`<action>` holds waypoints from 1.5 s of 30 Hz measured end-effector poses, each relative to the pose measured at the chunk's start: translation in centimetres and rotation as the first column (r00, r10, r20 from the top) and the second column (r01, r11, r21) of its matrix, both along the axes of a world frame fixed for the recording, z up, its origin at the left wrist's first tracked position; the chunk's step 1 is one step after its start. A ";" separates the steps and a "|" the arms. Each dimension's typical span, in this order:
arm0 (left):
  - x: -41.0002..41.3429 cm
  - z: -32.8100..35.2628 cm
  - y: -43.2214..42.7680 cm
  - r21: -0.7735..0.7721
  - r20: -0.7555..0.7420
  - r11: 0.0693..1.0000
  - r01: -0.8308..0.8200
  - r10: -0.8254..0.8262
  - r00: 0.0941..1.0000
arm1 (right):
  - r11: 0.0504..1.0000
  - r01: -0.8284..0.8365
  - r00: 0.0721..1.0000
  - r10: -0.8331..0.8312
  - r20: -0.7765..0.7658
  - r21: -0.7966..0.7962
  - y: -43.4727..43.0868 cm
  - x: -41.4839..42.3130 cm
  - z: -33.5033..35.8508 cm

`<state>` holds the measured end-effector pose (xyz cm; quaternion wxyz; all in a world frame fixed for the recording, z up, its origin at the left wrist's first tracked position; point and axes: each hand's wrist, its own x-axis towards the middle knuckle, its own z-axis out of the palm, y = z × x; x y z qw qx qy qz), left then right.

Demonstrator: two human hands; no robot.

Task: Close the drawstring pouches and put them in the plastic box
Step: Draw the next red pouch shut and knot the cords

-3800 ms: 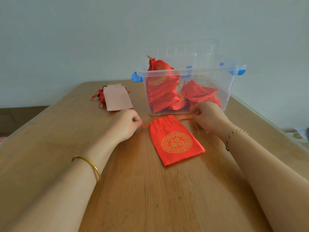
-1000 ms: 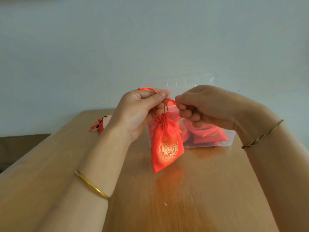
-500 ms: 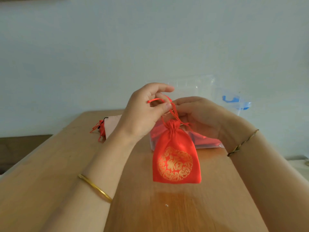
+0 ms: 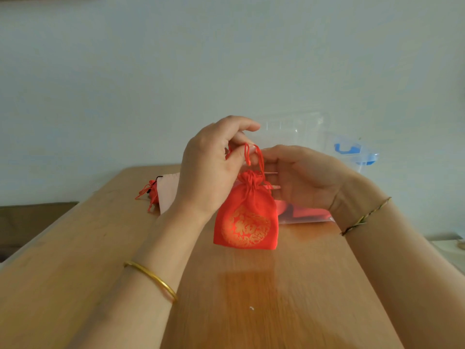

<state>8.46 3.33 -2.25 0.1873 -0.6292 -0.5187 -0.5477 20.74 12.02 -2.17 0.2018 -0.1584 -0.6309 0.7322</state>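
A red drawstring pouch [image 4: 247,217] with a gold round emblem hangs above the wooden table [image 4: 289,285], its neck gathered tight. My left hand [image 4: 211,170] pinches the red cord loops above the neck. My right hand [image 4: 304,176] is just right of the neck with its fingertips at the cord; whether it pinches the cord is hidden. Behind both hands stands the clear plastic box [image 4: 309,137] with blue latches, red pouches showing at its bottom.
A pale pink pouch [image 4: 168,190] lies on the table at the back left, on top of a red pouch [image 4: 151,192] whose cords stick out. A pale wall rises behind the table. The table's right edge runs close to my right forearm.
The pouch went from lying flat on the table to hanging in the air with its neck drawn tight. Over the last second it turned emblem-forward, and my hands moved closer together at the cords.
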 end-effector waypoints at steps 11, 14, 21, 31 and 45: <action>-0.1 -0.4 0.4 -0.056 0.296 0.992 0.114 -0.093 0.951 | 0.683 0.441 0.882 -0.451 -0.140 0.583 -0.6 -0.3 0.4; -0.2 -0.5 0.5 -0.050 0.248 0.996 0.069 -0.054 0.967 | 0.662 0.377 0.904 -0.416 -0.101 0.647 -1.0 0.2 0.9; -0.7 -1.0 0.8 0.015 0.003 0.998 -0.068 0.068 0.998 | 0.850 0.232 0.968 -0.249 -0.028 0.473 -1.3 0.7 1.2; -0.7 -0.7 0.3 -0.105 0.173 0.994 -0.023 0.042 0.984 | 0.433 0.420 0.848 -0.499 -0.176 0.797 -0.3 0.3 1.1; -2.1 -0.4 0.4 0.023 0.792 0.906 0.423 -0.275 0.546 | 0.281 0.140 0.751 -0.655 0.083 0.949 0.9 2.1 0.7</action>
